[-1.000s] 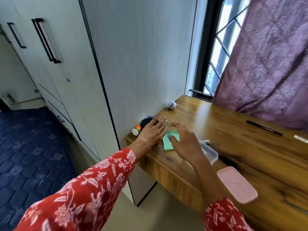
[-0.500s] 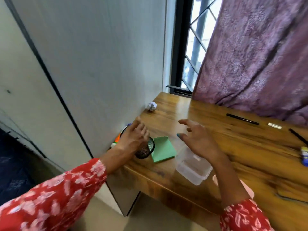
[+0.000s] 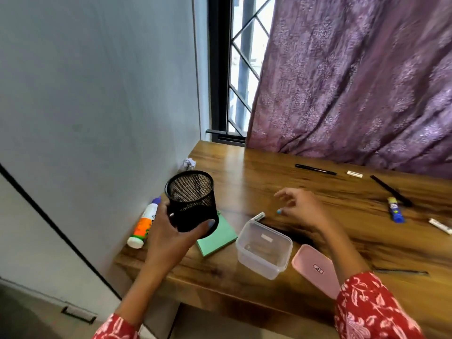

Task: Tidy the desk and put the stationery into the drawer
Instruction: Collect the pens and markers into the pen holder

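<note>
While the left hand [image 3: 168, 237] grips a black mesh pen cup [image 3: 192, 200] above the worktop [image 3: 269, 177], the right hand [image 3: 302, 209] hovers spread beside a clear container [image 3: 264, 249].

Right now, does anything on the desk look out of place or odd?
Yes. A crumpled paper ball sits in the back corner against the wall. The glue bottle lies on its side at the desk's left edge. The clear container stands open, its pink lid beside it. The left hand holds the mesh pen cup, which looks empty.
</note>
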